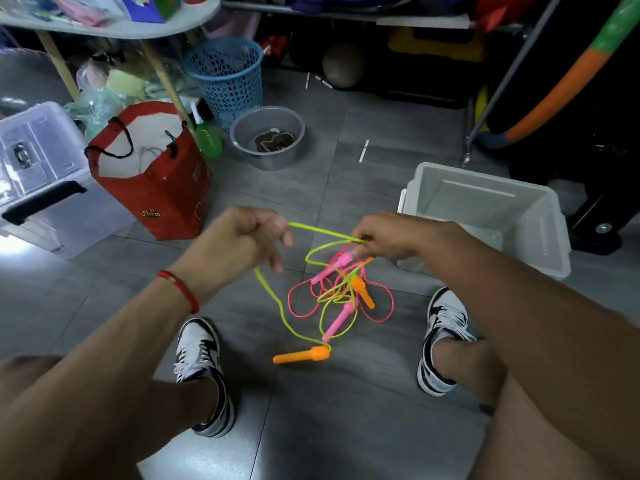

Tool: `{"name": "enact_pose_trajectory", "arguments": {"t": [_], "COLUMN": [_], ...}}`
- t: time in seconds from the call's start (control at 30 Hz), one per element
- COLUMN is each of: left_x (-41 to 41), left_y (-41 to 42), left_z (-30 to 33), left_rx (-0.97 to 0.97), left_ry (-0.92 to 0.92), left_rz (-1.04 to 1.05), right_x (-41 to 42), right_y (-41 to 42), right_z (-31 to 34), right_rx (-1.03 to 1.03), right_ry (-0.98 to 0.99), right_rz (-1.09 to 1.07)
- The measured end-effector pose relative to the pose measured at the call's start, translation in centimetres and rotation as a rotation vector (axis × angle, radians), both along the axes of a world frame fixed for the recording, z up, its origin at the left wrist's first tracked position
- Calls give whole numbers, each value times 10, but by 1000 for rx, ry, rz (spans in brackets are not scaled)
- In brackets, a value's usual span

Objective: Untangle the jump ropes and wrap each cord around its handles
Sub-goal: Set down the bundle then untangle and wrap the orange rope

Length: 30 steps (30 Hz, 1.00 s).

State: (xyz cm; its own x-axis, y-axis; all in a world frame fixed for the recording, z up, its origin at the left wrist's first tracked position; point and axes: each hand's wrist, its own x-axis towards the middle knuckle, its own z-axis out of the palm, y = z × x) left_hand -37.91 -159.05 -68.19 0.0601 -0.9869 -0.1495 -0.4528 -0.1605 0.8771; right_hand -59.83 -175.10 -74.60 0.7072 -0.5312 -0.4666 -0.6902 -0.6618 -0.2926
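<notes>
- Writing: none legible. The red bag (152, 174) carries small gold marks low on its front, too small to read.
- Yellow-green cord (323, 232): thin and glossy. One span is pulled near level between the two hands; another drops from the left hand down to an orange handle (301, 355).
- That orange handle lies on the grey tiled floor (346, 427) between the two sneakers, long axis near level, slim end pointing left, cord entering at its thick right end.
- Second orange handle (363, 292) sits in the tangle, angled down to the right.
- Pink cord (389, 303) loops on the floor below the right hand, interlaced with the yellow-green one; two pink handles (337, 323) slant up to the right.
- Left hand (239, 242): fingers curled, cord pinched at the thumb.
- Right hand (388, 239): fingertips pinched together on the yellow-green cord, just above the tangle.
- White bin (540, 258) stands to the right.
</notes>
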Motion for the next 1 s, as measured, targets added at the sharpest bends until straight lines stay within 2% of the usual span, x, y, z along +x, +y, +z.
{"name": "enact_pose_trajectory", "arguments": {"t": [0.07,0.1,0.13,0.2,0.3,0.37,0.4,0.43,0.53,0.57,0.67,0.77,0.83,0.9,0.97,1.0], "left_x": [15,24,33,48,50,36,26,14,-19,-26,-19,-6,0,7,18,23], "left_y": [0,0,0,0,0,2,1,-1,-11,-13,-21,-24,-23,-19,-15,-14], "left_z": [9,10,9,-6,-33,-44,-47,-48,-49,-49,-46,-32,-18,-4,5,7], "left_rx": [-87,-91,-44,173,528,569,507,410,225,190,122,36,-58,-143,-133,-82], "left_ry": [194,224,178,-37,-459,-702,-716,-654,-212,-174,-327,-286,-104,159,359,357], "left_rz": [143,203,234,208,3,-94,-117,-140,-210,-222,-210,-199,-135,-47,40,79], "right_x": [-20,-28,-33,-34,-18,-2,5,11,26,28,27,15,2,-12,-20,-21], "right_y": [-13,-17,-20,-24,-13,2,11,19,38,41,39,27,16,3,-8,-12], "right_z": [-17,-21,-22,-16,6,21,27,32,36,34,30,16,-1,-17,-22,-20], "right_rx": [29,39,42,34,-2,-7,-2,-3,-56,-73,-67,-48,-49,-41,-17,-12], "right_ry": [189,222,199,63,-138,-219,-244,-270,-344,-349,-313,-153,27,122,134,107], "right_rz": [-72,-103,-136,-190,-172,-102,-67,-34,24,33,26,32,17,-52,-133,-159]}}
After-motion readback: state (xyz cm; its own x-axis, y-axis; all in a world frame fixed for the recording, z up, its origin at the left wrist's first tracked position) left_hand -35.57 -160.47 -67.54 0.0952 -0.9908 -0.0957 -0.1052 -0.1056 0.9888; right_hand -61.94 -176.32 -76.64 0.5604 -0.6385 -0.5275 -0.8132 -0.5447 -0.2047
